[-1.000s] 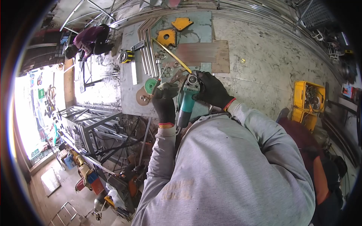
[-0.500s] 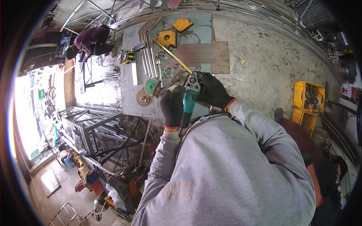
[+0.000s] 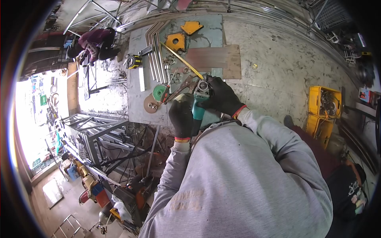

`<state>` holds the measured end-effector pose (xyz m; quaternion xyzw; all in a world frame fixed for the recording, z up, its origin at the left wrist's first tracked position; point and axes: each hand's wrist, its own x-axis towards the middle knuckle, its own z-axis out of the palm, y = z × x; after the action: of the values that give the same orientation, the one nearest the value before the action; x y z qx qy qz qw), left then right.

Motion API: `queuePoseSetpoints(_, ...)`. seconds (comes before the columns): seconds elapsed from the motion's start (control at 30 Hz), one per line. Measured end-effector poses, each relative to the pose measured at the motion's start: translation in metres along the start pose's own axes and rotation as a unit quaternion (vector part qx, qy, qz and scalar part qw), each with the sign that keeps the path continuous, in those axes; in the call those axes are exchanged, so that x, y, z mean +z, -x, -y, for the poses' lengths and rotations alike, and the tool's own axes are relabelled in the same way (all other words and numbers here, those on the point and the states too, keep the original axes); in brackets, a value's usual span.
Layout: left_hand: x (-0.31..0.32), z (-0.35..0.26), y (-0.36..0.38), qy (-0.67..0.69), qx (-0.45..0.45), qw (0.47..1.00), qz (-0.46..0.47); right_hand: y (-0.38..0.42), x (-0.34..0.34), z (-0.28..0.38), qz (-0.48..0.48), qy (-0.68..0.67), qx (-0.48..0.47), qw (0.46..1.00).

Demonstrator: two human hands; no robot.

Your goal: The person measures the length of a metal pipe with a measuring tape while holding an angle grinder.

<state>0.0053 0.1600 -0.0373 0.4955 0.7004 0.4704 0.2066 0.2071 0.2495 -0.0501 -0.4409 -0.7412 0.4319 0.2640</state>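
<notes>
A teal and black angle grinder (image 3: 198,112) points away from my body, with its round metal head (image 3: 203,85) uppermost. Wrapped around the head's right side is my right hand (image 3: 223,96), in a black glove. My left hand (image 3: 181,118), also gloved, is curled closed against the left side of the tool; a pale patch shows at its fingertips, too small to identify. Left of the hands lie a green disc (image 3: 159,92), a brown disc (image 3: 150,104) and a red-handled tool (image 3: 165,94). A yellow tape blade (image 3: 181,59) reaches toward the grinder head.
On the grey work surface (image 3: 137,107) are bent metal tubes (image 3: 154,55), yellow magnet holders (image 3: 175,41), brown plates (image 3: 233,61) and a tape measure (image 3: 134,61). Yellow crates (image 3: 325,102) stand right. One person (image 3: 97,41) crouches upper left; another (image 3: 345,186) is lower right.
My right hand has moved slightly down over the grinder's body, and my left hand has shifted a little right against it. The person at lower right has moved farther down and leans differently.
</notes>
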Motion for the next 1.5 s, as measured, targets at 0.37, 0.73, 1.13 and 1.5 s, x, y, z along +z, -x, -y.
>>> queuePoseSetpoints(0.37,-0.022,-0.029,0.0,0.301,-0.246,0.916,-0.095,-0.017,-0.022,-0.013,0.11,-0.093,0.077,0.987)
queuePoseSetpoints(0.73,-0.015,-0.036,-0.004,0.055,-0.071,0.994,0.059,-0.001,-0.037,-0.036,0.061,-0.058,0.092,0.992)
queuePoseSetpoints(1.13,-0.012,-0.033,-0.025,-0.108,0.056,0.986,0.114,-0.004,-0.019,-0.024,0.086,0.025,-0.011,0.996)
queuePoseSetpoints(1.5,-0.005,-0.031,-0.027,-0.147,0.111,0.974,0.135,-0.002,-0.016,-0.03,0.043,0.013,-0.048,0.998)
